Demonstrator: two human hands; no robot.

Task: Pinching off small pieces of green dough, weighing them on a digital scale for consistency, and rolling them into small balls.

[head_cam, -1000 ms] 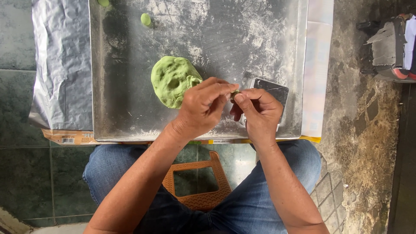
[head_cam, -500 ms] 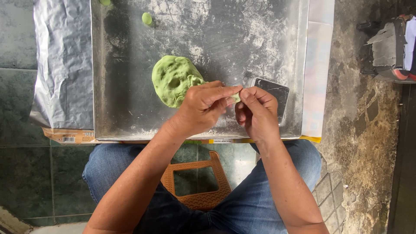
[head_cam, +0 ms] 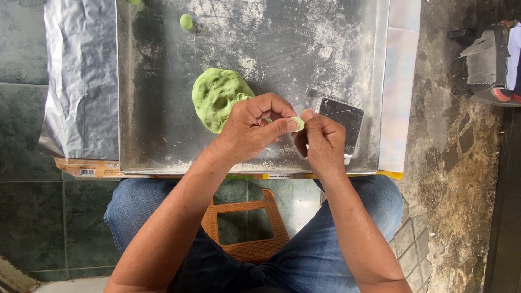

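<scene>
Head view: left hand [head_cam: 251, 129] and right hand [head_cam: 321, 142] pinch a small dough piece [head_cam: 297, 123] between fingertips; dough lump [head_cam: 218, 98] lies just left, nearer the left hand.

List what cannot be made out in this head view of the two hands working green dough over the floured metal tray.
- Small dough piece: mostly covered by the fingertips of the left hand and right hand; its shape is unclear.
- Large dough lump: near edge hidden behind the left hand.
- Dark flat square: partly hidden by the right hand; its kind is unclear.
- Green bit: cut off by the top edge.
</scene>
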